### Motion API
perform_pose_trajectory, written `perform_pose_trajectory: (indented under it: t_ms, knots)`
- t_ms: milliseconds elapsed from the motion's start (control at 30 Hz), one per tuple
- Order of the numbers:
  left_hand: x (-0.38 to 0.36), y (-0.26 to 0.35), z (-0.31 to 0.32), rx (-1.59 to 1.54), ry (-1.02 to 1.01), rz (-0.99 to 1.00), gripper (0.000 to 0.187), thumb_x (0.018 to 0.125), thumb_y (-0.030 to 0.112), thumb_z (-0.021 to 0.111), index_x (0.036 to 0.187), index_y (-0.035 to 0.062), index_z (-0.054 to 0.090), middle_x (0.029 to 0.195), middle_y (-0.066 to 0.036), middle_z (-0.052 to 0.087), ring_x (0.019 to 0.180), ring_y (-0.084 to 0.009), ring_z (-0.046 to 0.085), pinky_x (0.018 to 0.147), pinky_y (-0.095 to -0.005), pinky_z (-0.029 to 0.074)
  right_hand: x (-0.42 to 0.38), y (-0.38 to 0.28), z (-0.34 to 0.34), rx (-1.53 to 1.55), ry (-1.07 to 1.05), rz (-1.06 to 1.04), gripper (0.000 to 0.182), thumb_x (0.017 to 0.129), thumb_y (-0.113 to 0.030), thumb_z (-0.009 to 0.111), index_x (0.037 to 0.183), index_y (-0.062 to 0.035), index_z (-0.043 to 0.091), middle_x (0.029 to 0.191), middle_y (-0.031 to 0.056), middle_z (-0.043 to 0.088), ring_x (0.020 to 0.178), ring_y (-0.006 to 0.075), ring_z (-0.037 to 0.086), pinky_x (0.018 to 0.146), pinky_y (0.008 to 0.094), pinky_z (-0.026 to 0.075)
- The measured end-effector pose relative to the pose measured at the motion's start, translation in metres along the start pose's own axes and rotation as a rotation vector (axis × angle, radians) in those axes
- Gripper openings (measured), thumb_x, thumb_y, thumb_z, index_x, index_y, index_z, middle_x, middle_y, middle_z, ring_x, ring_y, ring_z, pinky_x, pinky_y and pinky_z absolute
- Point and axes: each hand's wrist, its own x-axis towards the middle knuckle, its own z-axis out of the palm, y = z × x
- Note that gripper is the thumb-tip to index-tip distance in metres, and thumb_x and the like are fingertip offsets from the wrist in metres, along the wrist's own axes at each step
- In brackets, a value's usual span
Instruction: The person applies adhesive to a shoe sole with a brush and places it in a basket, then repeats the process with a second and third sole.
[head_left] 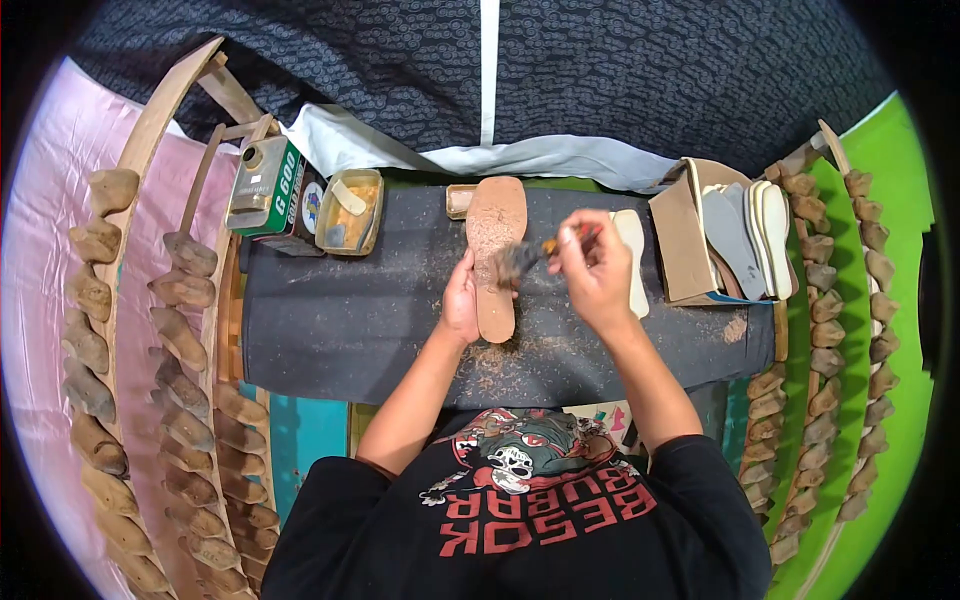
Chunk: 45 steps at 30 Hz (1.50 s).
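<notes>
A brown shoe sole [498,212] stands lengthwise over the dark table, its face covered in loose crumbs around the middle. My left hand [461,302] grips it by the left edge, with fingers behind and the thumb at the side. In my right hand [597,275] is a small brush [520,260], pinched near its orange and dark handle. The dark, motion-blurred bristles overlap the middle right of the sole. Just beyond my right hand lies a pale insole [630,250], partly covered by that hand.
Brown shavings [520,370] litter the dark cloth [330,320]. At the left stand a green G 600 can [265,190] and a glue-stained tub [352,225] with a spreader. A cardboard box [685,245] holds several insoles at the right. Racks of wooden shoe lasts [182,340] flank both sides.
</notes>
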Motion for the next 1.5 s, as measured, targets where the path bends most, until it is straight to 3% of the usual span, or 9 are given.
perform_pose_trajectory:
  t_ms: [67, 200, 367, 533, 733, 967, 1200, 1400, 1500]
  knots:
    - [0.0, 0.001, 0.018, 0.02, 0.099, 0.068, 0.053, 0.105, 0.049, 0.034, 0.136, 0.0097, 0.053, 0.121, -0.005, 0.067, 0.098, -0.0203, 0.068, 0.078, -0.0372, 0.058, -0.009, 0.007, -0.003, -0.118, -0.054, -0.089, 0.009, 0.1, -0.006, 0.059, 0.106, -0.0001, 0.055, 0.081, 0.003, 0.062, 0.065, 0.0081, 0.062, 0.058, 0.023, 0.052]
    - [0.006, -0.006, 0.014, 0.058, 0.02, 0.058, 0.053, 0.105, 0.049, 0.035, 0.139, 0.0107, 0.051, 0.128, -0.002, 0.064, 0.103, -0.0184, 0.066, 0.078, -0.0365, 0.058, -0.007, 0.009, -0.013, -0.205, -0.089, -0.043, 0.01, 0.1, -0.006, 0.059, 0.106, -0.0003, 0.055, 0.08, 0.0038, 0.063, 0.065, 0.0074, 0.062, 0.058, 0.0235, 0.05]
    - [0.009, -0.014, 0.007, 0.072, -0.004, -0.027, 0.051, 0.105, 0.048, 0.035, 0.128, 0.0084, 0.057, 0.108, -0.008, 0.07, 0.089, -0.0216, 0.07, 0.075, -0.0377, 0.059, 0.015, 0.008, -0.028, -0.383, 0.023, -0.227, 0.014, 0.097, -0.007, 0.061, 0.107, -0.0002, 0.054, 0.075, 0.0081, 0.064, 0.062, 0.0159, 0.062, 0.058, 0.0288, 0.049]
    - [0.008, -0.014, 0.014, 0.082, 0.003, 0.003, 0.052, 0.105, 0.049, 0.035, 0.125, 0.0073, 0.058, 0.103, -0.009, 0.07, 0.086, -0.0223, 0.07, 0.075, -0.0375, 0.059, 0.022, 0.001, -0.039, -0.456, 0.062, -0.253, 0.015, 0.095, -0.004, 0.064, 0.107, 0.0006, 0.055, 0.079, 0.0111, 0.064, 0.066, 0.0183, 0.064, 0.058, 0.03, 0.05]
    - [0.008, -0.007, 0.018, 0.003, 0.026, 0.017, 0.051, 0.105, 0.05, 0.035, 0.131, 0.0094, 0.053, 0.106, -0.008, 0.069, 0.091, -0.0209, 0.069, 0.075, -0.0373, 0.059, -0.021, -0.006, -0.019, -0.51, -0.209, -0.574, 0.022, 0.086, 0.001, 0.07, 0.104, 0.0021, 0.057, 0.084, 0.0119, 0.066, 0.067, 0.0246, 0.066, 0.063, 0.035, 0.054]
    - [0.005, -0.004, 0.029, -0.01, 0.05, 0.03, 0.049, 0.106, 0.048, 0.034, 0.133, 0.012, 0.053, 0.11, -0.006, 0.068, 0.091, -0.02, 0.068, 0.077, -0.0356, 0.058, -0.02, -0.004, -0.016, -0.385, -0.186, -0.432, 0.022, 0.086, 0.0, 0.071, 0.103, 0.0024, 0.057, 0.084, 0.0125, 0.066, 0.068, 0.0235, 0.068, 0.061, 0.0337, 0.055]
    - [0.004, -0.002, 0.021, 0.044, -0.038, 0.017, 0.049, 0.106, 0.047, 0.034, 0.131, 0.0104, 0.055, 0.111, -0.006, 0.068, 0.091, -0.0183, 0.068, 0.079, -0.0357, 0.057, -0.016, 0.002, -0.021, -0.506, -0.08, -0.561, 0.023, 0.083, 0.002, 0.071, 0.101, 0.0013, 0.057, 0.083, 0.0109, 0.066, 0.066, 0.0242, 0.066, 0.06, 0.0338, 0.054]
    - [0.001, -0.003, 0.017, 0.025, -0.04, -0.025, 0.05, 0.105, 0.049, 0.035, 0.131, 0.0102, 0.054, 0.11, -0.006, 0.068, 0.091, -0.0202, 0.068, 0.079, -0.037, 0.058, -0.043, -0.009, -0.01, -0.387, -0.256, -0.588, 0.023, 0.081, 0.002, 0.072, 0.099, 0.0011, 0.057, 0.083, 0.011, 0.066, 0.063, 0.0243, 0.064, 0.06, 0.0361, 0.054]
    - [-0.001, -0.005, 0.034, -0.035, 0.023, 0.005, 0.049, 0.106, 0.048, 0.035, 0.132, 0.0119, 0.054, 0.111, -0.006, 0.068, 0.092, -0.0204, 0.068, 0.08, -0.0369, 0.057, -0.025, -0.005, -0.018, -0.469, -0.12, -0.586, 0.022, 0.082, 0.001, 0.072, 0.099, 0.0018, 0.058, 0.081, 0.0114, 0.065, 0.063, 0.025, 0.063, 0.058, 0.0354, 0.053]
